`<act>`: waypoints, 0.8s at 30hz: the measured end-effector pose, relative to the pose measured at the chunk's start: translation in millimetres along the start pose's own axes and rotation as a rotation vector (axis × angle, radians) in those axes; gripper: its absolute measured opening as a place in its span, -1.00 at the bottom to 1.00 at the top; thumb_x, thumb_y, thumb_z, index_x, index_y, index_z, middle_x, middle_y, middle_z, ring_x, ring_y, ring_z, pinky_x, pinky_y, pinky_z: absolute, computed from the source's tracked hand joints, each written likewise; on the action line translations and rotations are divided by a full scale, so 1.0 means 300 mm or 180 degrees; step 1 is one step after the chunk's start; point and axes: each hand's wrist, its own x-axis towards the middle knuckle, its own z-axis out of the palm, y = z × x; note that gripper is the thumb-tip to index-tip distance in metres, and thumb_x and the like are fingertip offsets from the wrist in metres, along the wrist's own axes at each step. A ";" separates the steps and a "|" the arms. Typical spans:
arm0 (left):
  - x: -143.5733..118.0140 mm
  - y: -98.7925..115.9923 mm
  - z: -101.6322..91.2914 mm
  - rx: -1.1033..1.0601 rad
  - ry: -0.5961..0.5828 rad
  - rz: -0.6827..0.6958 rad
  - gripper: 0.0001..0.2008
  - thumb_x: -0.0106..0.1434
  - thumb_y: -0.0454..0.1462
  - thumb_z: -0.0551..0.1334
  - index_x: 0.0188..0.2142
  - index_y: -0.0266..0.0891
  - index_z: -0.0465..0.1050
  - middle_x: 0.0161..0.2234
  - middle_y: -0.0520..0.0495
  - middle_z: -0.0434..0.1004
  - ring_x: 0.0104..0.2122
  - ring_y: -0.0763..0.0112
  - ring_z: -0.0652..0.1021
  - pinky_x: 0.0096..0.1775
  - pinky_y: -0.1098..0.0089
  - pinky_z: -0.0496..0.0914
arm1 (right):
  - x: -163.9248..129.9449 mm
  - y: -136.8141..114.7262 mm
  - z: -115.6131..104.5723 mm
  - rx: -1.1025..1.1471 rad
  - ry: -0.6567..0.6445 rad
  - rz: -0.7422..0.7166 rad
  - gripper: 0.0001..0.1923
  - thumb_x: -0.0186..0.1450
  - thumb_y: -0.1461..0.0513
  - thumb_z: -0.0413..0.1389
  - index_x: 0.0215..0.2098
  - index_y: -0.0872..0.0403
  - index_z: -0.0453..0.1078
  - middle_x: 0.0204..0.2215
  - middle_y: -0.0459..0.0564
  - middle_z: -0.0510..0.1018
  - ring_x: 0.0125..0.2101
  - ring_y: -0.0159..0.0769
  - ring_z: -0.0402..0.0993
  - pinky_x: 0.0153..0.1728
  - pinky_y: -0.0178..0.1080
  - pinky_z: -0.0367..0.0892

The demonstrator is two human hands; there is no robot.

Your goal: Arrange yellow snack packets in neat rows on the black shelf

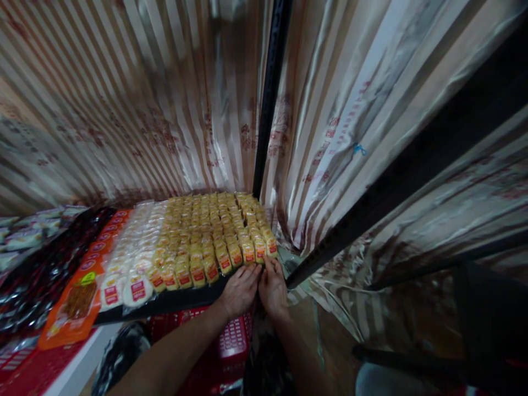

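Note:
Rows of small yellow snack packets (198,231) with red labels stand close together on a dark shelf (185,300). At the front right of these rows, my left hand (240,290) has its fingers bent together against the lower front of a packet (248,254). Beside it, almost touching, my right hand (273,287) presses closed fingers to the front of the end packet (271,247). Both hands hide the shelf edge there, and their fingertips are partly out of sight.
White round packets (138,286), an orange snack bag (78,302) and dark shiny packets (37,275) lie to the left. Black metal posts (264,115) and striped plastic sheeting (185,99) bound the shelf. Below sits a red plastic basket (233,338).

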 end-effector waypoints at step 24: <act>0.075 -0.010 0.033 -0.0041 0.0365 0.0019 -0.44 0.30 -0.17 -0.02 0.18 -0.53 0.12 0.18 -0.36 0.17 0.22 0.11 0.13 0.24 0.13 -0.08 | 0.039 0.029 0.049 0.0108 0.0126 -0.0209 -0.58 0.20 0.37 -0.15 -0.04 0.16 0.38 -0.11 0.17 0.45 -0.06 -0.22 0.37 0.02 -0.05 0.31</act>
